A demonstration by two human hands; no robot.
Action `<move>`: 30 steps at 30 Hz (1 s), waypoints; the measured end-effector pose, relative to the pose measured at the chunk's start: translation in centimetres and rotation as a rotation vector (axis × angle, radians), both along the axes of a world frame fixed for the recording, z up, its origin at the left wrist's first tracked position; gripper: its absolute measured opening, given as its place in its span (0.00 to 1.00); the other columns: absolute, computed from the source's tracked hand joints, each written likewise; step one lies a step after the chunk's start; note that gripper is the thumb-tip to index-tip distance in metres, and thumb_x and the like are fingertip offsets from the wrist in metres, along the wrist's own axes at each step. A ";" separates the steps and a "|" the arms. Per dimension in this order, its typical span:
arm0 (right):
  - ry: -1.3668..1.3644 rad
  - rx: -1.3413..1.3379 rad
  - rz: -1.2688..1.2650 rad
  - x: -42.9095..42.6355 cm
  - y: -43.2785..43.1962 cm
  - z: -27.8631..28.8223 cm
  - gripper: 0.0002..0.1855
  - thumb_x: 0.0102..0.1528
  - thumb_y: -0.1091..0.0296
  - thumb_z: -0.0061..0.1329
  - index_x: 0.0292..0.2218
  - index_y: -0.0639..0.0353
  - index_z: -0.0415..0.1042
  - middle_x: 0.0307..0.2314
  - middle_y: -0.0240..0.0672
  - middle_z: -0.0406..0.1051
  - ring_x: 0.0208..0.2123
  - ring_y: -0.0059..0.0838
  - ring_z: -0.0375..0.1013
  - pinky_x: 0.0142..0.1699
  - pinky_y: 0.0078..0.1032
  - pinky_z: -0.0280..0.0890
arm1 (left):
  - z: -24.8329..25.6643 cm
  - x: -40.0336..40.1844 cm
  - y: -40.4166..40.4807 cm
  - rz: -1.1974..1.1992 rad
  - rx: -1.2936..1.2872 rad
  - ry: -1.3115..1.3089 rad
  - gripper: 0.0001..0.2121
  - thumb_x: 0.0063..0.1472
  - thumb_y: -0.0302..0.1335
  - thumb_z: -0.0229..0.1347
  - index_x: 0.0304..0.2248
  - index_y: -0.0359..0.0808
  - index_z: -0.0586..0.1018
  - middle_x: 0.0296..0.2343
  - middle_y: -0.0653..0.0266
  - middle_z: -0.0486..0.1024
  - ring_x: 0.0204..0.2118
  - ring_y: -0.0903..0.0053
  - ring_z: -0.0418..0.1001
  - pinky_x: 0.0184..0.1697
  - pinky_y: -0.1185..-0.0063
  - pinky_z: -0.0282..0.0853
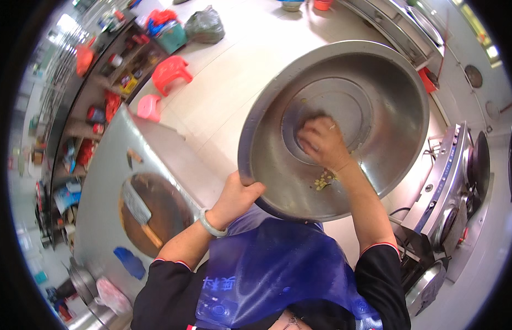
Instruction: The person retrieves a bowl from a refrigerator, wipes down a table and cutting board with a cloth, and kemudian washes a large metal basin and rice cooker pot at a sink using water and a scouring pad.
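A large, tilted stainless-steel basin (392, 119) fills the middle of the head view. My left hand (239, 194) grips its near-left rim, the thumb lying over the edge. Inside the basin, my right hand (322, 142) hovers over or touches the bottom; its fingers are curled and blurred, so whether they hold anything is hidden. A small cluster of yellow-green bits (322, 181), perhaps seeds or chopped vegetable, clings to the near inner wall beneath my right wrist. A few more specks are scattered on the metal.
At left, a metal worktable (99, 198) carries a round wooden chopping block (173, 202) with a cleaver (136, 204) on it, plus a small knife (134, 156) and a blue cloth-like item (130, 262). Red stools (171, 74) stand beyond. Gas stoves (437, 181) line the right.
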State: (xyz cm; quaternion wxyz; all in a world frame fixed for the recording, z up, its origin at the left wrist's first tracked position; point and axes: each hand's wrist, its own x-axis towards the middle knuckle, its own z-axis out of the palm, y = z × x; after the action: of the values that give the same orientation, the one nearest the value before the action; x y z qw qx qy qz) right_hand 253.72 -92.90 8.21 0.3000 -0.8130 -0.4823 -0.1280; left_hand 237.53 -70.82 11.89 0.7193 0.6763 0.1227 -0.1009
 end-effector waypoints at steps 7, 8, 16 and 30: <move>0.294 -0.260 0.092 15.0 -8.8 -5.3 0.07 0.45 0.71 0.53 0.30 0.58 0.71 0.32 0.34 0.68 0.36 0.41 0.68 0.40 0.34 0.64 | -1.5 19.6 -2.5 -0.013 0.154 0.058 0.09 0.52 0.18 0.50 0.34 0.24 0.74 0.25 0.68 0.73 0.29 0.85 0.68 0.30 0.81 0.64; 0.248 -0.172 0.073 19.1 -8.4 -4.2 0.07 0.45 0.69 0.52 0.29 0.58 0.71 0.31 0.34 0.67 0.36 0.42 0.67 0.39 0.35 0.65 | -1.6 22.5 -3.4 0.005 0.150 0.073 0.09 0.51 0.18 0.50 0.33 0.24 0.75 0.25 0.70 0.73 0.29 0.85 0.67 0.30 0.81 0.63; -0.220 0.199 -0.088 48.0 -6.0 -3.3 0.15 0.43 0.69 0.55 0.35 0.55 0.71 0.36 0.36 0.68 0.39 0.39 0.67 0.43 0.33 0.63 | -0.2 44.9 -10.0 0.039 0.170 0.142 0.10 0.50 0.18 0.50 0.34 0.26 0.75 0.27 0.71 0.72 0.29 0.86 0.67 0.31 0.82 0.63; 0.181 0.085 -0.320 87.4 -9.9 -7.7 0.04 0.47 0.71 0.52 0.28 0.59 0.72 0.29 0.41 0.70 0.34 0.45 0.69 0.42 0.37 0.64 | -4.2 80.9 -9.5 0.414 -0.074 0.088 0.07 0.52 0.17 0.51 0.33 0.29 0.74 0.25 0.69 0.71 0.26 0.85 0.69 0.30 0.83 0.65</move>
State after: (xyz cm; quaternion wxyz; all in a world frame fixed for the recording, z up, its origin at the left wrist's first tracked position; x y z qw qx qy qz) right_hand 341.14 -102.76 0.52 0.3519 -0.8742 -0.3120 -0.1205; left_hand 318.47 -80.30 7.66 0.7430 0.6047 0.2866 0.0153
